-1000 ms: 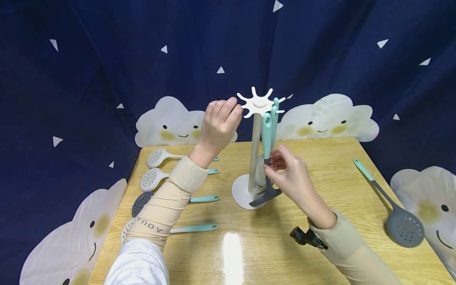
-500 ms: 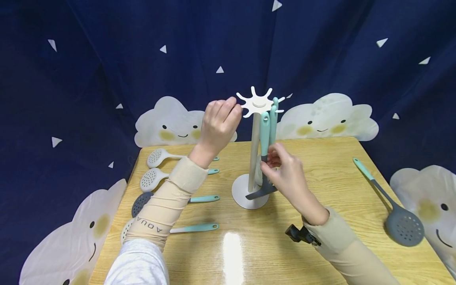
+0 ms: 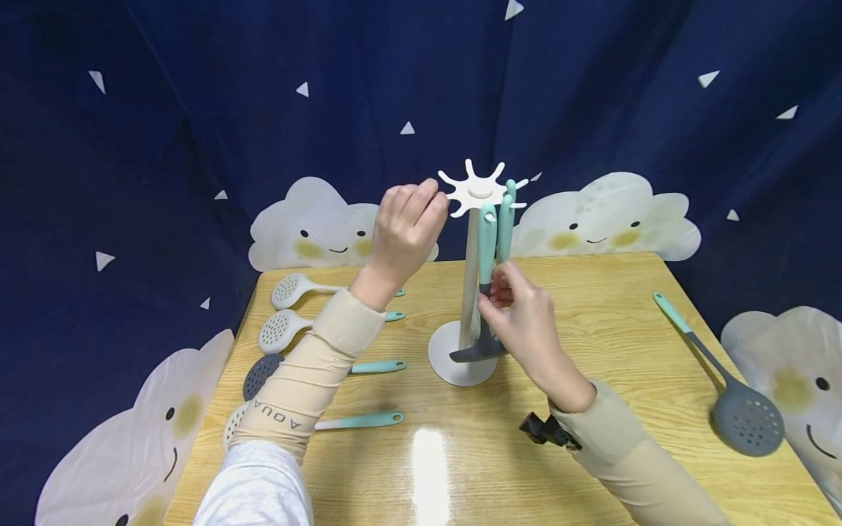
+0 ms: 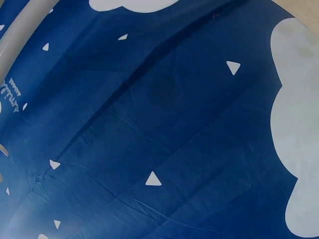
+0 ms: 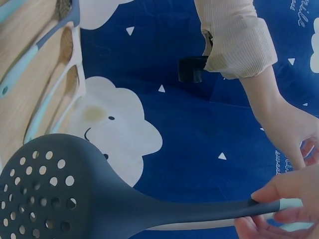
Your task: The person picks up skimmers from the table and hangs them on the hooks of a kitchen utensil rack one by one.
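Observation:
My right hand pinches a dark grey skimmer by its neck, just under the mint handle. The skimmer hangs upright with its holed head down, above the rack's round base in the head view. Its handle top is right at a front prong of the white utensil rack, and something white shows in the handle's hole. My left hand has its fingers curled at the rack's left prongs and holds it there. Two more mint-handled utensils hang on the right prongs, their lower parts mostly hidden.
On the left of the wooden table lie several skimmers, two light grey ones, a dark one and another partly under my left sleeve. Another dark grey skimmer lies at the right edge. A blue curtain stands behind.
My right hand has moved slightly left and up with the skimmer, whose handle top is now at the front prong and whose head has turned. The left hand stays put.

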A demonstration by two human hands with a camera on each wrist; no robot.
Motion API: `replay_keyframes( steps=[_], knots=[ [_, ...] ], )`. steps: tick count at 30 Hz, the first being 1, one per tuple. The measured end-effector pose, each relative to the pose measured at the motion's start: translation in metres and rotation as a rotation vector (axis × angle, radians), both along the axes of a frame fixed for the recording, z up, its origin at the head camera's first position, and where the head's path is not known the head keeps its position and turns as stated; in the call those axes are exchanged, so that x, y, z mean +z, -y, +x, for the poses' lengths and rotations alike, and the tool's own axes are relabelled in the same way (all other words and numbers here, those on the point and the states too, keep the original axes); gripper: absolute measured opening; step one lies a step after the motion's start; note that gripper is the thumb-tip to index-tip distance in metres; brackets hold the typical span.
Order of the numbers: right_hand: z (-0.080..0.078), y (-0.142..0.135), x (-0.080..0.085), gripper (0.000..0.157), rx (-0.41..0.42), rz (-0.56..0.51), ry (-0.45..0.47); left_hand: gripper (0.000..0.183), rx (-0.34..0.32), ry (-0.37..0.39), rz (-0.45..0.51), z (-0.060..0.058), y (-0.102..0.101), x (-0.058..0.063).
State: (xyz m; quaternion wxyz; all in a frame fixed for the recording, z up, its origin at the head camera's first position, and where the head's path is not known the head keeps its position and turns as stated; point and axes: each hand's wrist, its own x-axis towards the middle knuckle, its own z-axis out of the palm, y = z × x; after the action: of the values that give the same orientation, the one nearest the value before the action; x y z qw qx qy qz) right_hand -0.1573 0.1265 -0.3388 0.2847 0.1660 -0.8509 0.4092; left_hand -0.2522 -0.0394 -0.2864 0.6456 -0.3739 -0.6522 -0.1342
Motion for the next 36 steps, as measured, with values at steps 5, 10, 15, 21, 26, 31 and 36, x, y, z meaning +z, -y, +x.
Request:
replay_keyframes(
  steps=[5, 10, 15, 21, 26, 31, 36],
  knots=[
    [-0.001, 0.002, -0.001, 0.021, -0.028, 0.02, -0.014, 0.005, -0.002, 0.003, -0.001, 0.0, 0.0, 0.0],
    [-0.002, 0.002, -0.002, 0.022, -0.039, 0.031, -0.028, 0.005, -0.005, 0.003, 0.001, 0.001, 0.0, 0.0],
    [-0.002, 0.001, -0.004, 0.022, -0.028, 0.016, -0.034, 0.005, -0.009, 0.002, 0.004, 0.001, 0.0, 0.0],
    [-0.003, 0.0, -0.009, 0.023, 0.006, -0.037, -0.033, 0.007, -0.005, 0.0, 0.005, 0.001, 0.0, -0.001],
    [-0.004, -0.001, -0.013, 0.023, 0.021, -0.054, -0.044, 0.006, -0.001, 0.001, 0.006, 0.001, 0.001, -0.001],
    [-0.004, -0.002, -0.014, 0.023, 0.024, -0.049, -0.041, 0.008, 0.0, 0.004, 0.006, 0.001, 0.001, -0.001],
    [-0.003, -0.007, -0.016, 0.023, 0.0, -0.034, -0.115, 0.01, 0.008, 0.009, 0.007, 0.001, 0.001, -0.002]
  ],
)
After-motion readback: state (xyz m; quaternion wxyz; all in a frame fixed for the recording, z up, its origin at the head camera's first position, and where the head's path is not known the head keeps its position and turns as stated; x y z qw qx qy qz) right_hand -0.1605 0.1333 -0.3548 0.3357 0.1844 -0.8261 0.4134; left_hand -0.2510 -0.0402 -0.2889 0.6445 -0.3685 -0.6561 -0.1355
